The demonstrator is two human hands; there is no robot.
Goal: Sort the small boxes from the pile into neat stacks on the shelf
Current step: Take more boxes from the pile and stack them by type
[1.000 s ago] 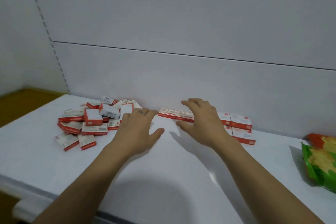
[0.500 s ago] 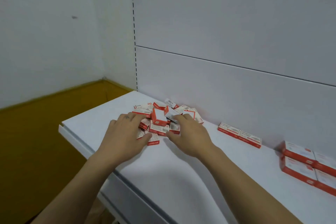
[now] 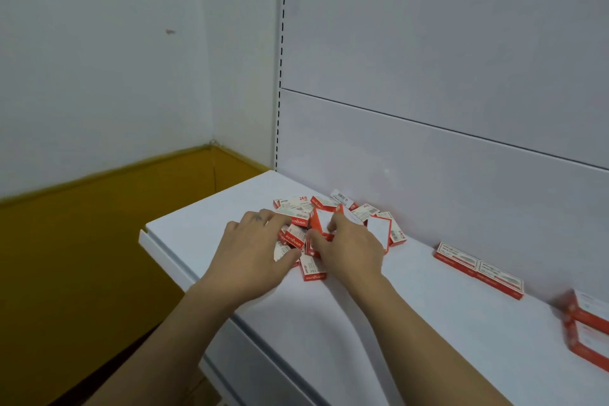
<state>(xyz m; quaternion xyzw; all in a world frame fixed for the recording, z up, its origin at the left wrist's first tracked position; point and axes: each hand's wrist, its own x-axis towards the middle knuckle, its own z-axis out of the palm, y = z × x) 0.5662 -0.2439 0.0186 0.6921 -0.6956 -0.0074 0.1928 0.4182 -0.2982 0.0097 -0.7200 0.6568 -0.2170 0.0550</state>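
Since both hands are leaving the sorted row [image 3: 478, 269] for the pile [image 3: 296, 208] at the left end of the shelf [image 3: 428, 313], another pickup is starting: right hand [image 3: 349, 250] pinching a box [image 3: 324, 221], left hand [image 3: 253, 254] covering others, grip indiscernible.

The shelf [image 3: 412, 323] looks like white-painted sheet metal, smooth, with a soft sheen that catches faint shadows. The back panel [image 3: 428, 43] behind it is smooth and matt, pale grey, split by a thin seam. The slotted upright [image 3: 280, 76] at its edge has the same painted finish. The small boxes [image 3: 298, 208] are printed card, red and white, lightly glossy on their faces, with crisp folded edges. The wall [image 3: 99, 76] looks like matt painted plaster, marked by one small scuff. The floor [image 3: 82, 241] is a smooth, dull mustard yellow; its material cannot be told.
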